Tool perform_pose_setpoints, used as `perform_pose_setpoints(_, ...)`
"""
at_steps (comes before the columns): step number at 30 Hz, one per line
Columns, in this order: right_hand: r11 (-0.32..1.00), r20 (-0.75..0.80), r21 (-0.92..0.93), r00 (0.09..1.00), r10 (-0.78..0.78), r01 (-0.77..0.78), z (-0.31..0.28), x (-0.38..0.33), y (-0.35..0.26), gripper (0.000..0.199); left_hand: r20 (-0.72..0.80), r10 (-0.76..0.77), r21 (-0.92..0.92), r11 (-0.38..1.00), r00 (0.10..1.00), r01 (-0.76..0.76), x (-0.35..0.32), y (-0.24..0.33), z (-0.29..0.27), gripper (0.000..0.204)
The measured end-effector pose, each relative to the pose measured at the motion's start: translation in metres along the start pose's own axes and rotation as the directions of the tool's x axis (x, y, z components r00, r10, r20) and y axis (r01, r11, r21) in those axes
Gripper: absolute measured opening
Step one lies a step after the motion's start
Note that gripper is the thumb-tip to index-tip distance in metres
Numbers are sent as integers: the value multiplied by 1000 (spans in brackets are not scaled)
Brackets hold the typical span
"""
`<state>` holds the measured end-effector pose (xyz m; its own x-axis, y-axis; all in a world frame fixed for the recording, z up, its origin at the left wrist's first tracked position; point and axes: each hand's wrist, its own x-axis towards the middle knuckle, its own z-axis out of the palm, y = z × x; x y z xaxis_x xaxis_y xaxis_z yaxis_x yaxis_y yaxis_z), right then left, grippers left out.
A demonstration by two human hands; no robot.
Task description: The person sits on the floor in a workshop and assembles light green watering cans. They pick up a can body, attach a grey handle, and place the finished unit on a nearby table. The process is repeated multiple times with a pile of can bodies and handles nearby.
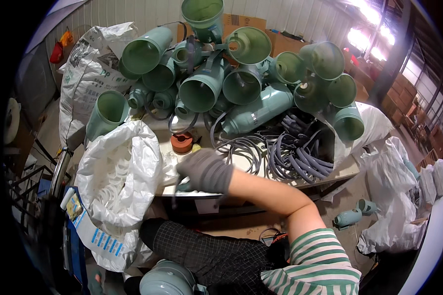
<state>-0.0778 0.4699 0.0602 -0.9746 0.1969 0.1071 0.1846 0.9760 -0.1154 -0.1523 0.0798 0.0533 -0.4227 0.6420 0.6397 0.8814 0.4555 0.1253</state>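
Observation:
My right hand [204, 171], in a dark grey striped glove, is over the front edge of the worktable [349, 169]. Its fingers are curled and slightly blurred; a thin dark strip hangs below them, and what they grip is hard to make out. Just behind the hand sits an orange-brown ring-shaped piece [181, 142]. To its left stands an open white woven sack [145, 147] with many whitish curved plastic pieces [114, 189]. Beside my dark checked trousers, at the lower edge, is a grey-green flask body [167, 279]. My left hand does not show.
Grey-green flask shells [199, 91] are piled across the back of the table. Coiled grey straps [300, 162] lie at its right. A tall white sack [91, 81] stands at the back left. Two shells [348, 217] lie on the floor near white bags [391, 196].

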Motion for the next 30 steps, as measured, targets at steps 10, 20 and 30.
perform_pose_setpoints(10, 327, -765, 469, 562, -315, 820, 21, -30, -169, 66, 332, -528, -634, 489, 782, 599, -79, -51, 18, 39)
perform_pose_setpoints(20, 79, -581, 625, 531, -617, 776, 91, -66, -202, 79, 295, -560, -749, 367, 774, 551, -54, -20, 41, 30)
perform_pose_setpoints(30, 354, -564, 672, 760, -323, 650, 67, -74, -117, 68, 557, -403, -572, -820, 726, -15, -69, -20, 89, 25)
